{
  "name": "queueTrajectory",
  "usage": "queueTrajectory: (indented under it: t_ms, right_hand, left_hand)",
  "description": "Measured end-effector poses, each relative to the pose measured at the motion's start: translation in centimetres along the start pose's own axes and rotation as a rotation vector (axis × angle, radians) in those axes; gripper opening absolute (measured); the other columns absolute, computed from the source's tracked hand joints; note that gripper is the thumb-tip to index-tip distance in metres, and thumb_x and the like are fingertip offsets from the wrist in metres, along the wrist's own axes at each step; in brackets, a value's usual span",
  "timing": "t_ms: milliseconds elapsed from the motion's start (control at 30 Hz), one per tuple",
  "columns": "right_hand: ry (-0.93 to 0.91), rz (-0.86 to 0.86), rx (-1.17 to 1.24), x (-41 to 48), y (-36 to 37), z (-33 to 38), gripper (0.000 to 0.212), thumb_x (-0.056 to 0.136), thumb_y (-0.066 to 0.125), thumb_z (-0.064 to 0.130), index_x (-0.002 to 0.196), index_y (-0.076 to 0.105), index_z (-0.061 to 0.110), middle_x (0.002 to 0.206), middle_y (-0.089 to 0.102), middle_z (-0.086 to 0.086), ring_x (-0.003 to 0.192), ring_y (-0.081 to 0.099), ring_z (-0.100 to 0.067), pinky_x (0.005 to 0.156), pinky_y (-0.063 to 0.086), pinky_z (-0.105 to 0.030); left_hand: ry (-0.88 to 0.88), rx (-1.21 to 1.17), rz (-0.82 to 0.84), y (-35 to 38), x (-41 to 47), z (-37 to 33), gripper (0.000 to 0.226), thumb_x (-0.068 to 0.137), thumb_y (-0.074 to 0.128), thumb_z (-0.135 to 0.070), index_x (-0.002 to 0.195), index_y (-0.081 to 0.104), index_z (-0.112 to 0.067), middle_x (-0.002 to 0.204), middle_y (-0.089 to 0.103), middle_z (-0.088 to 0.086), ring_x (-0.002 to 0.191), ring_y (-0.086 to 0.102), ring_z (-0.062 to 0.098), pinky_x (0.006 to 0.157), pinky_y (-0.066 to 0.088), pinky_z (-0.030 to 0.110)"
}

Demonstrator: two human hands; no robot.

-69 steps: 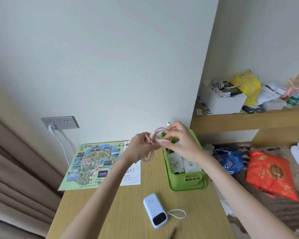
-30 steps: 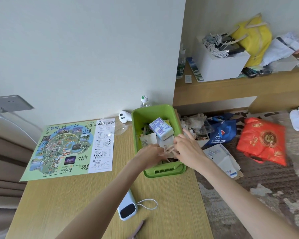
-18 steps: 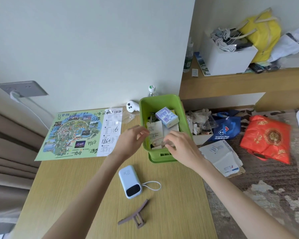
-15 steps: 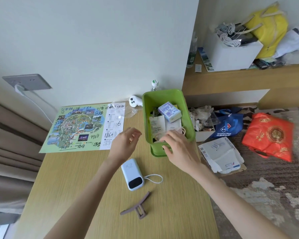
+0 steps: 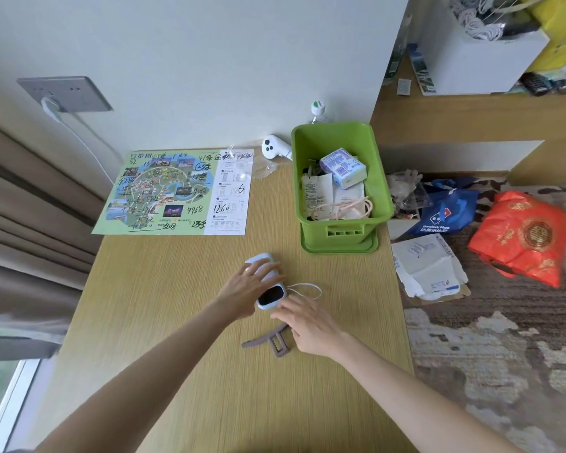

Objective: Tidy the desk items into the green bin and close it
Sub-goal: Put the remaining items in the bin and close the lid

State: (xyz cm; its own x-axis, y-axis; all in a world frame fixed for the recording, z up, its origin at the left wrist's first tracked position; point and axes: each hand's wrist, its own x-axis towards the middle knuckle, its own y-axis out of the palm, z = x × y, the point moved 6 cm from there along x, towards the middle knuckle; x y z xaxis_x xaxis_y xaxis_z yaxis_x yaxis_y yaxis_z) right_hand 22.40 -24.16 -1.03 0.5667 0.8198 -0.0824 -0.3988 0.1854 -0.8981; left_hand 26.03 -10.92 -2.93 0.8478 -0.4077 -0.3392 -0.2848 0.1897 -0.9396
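Two bare hands close on a pale-blue rounded plastic power bank (image 5: pixel 271 295) w/ dark screen, lying on the wood-grain counter (image 5: pixel 193 371) just short of the green plastic bin (image 5: pixel 337 238). Left hand (image 5: pixel 250 284) lies across the bank's far half, fingers nearly straight and spread, touching but not wrapped round it. Right hand (image 5: pixel 309 325) hovers at its near end, fingers loose and extended, nothing held, partly over a brown plastic hair claw clip (image 5: pixel 268 343). Bin stands open at the counter's right edge, holding a coiled pink cable (image 5: pixel 347 207), a purple-and-white carton (image 5: pixel 343 166) and paper slips; no lid in view. Likely step: lift the bank into the bin. Best done w/ thumb and fingers on the long sides and the white wrist loop (image 5: pixel 307 287) gathered clear of the rim, then laid flat on the papers. Legible: "Domino's Pizza" on a blue bag (image 5: pixel 446 212) on the floor; handwritten "1260", "4968", "3208" on the green illustrated map sheet (image 5: pixel 164 191). Carton print too small to read.
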Motion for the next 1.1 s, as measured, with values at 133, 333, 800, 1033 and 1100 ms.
queueTrajectory:
  t_ms: [133,333,800,1033,1100]
  right_hand:
    - [0.026,0.067,-0.069,-0.3,1.7,-0.4,0.016,0.088,0.058,-0.003,0.095,0.066,0.010,0.088,0.061,-0.001,0.086,0.052,-0.018,0.086,0.046,-0.032]
    - [0.173,-0.019,0.025,-2.4,-1.2,-4.3,0.011,0.092,0.061,0.008,0.086,0.069,0.015,0.082,0.064,0.005,0.077,0.048,-0.005,0.071,0.049,-0.021]
    - [0.453,-0.558,0.164,-3.6,-16.9,-10.4,0.015,0.084,0.072,0.010,0.099,0.073,0.011,0.088,0.072,0.003,0.064,0.055,-0.006,0.052,0.035,-0.013]
    - [0.643,-0.705,0.282,-1.1,-20.4,-13.7,0.006,0.088,0.067,0.014,0.090,0.072,0.013,0.075,0.070,0.001,0.069,0.064,-0.021,0.061,0.053,-0.037]
    - [0.709,-0.714,0.291,-0.3,-21.0,-14.8,0.005,0.088,0.066,0.015,0.085,0.071,0.014,0.076,0.070,0.000,0.071,0.065,-0.021,0.058,0.049,-0.030]
  left_hand:
    - [-0.012,0.014,-0.031,-0.1,-0.1,0.1,0.084,0.085,0.059,-0.004,0.151,0.019,-0.038,0.160,0.016,-0.007,0.146,0.016,0.024,0.115,0.027,0.040]
    - [-0.012,0.082,-0.051,0.1,0.3,0.5,0.075,0.084,0.067,-0.016,0.147,0.031,-0.034,0.152,0.033,-0.002,0.141,0.029,0.026,0.117,0.025,0.039]
    - [-0.085,-0.164,0.088,-1.3,1.7,2.5,0.081,0.068,0.075,-0.055,0.136,0.037,-0.032,0.133,0.048,-0.009,0.119,0.056,0.017,0.109,0.036,0.046]
    - [-0.347,-0.954,0.003,-6.3,-0.3,6.2,0.065,0.058,0.072,-0.065,0.114,0.049,-0.041,0.109,0.061,-0.016,0.099,0.060,0.012,0.086,0.050,0.031]
    - [-0.373,-1.069,-0.030,-8.4,-0.1,7.1,0.055,0.058,0.073,-0.063,0.104,0.053,-0.041,0.103,0.064,-0.010,0.095,0.063,0.012,0.084,0.050,0.030]
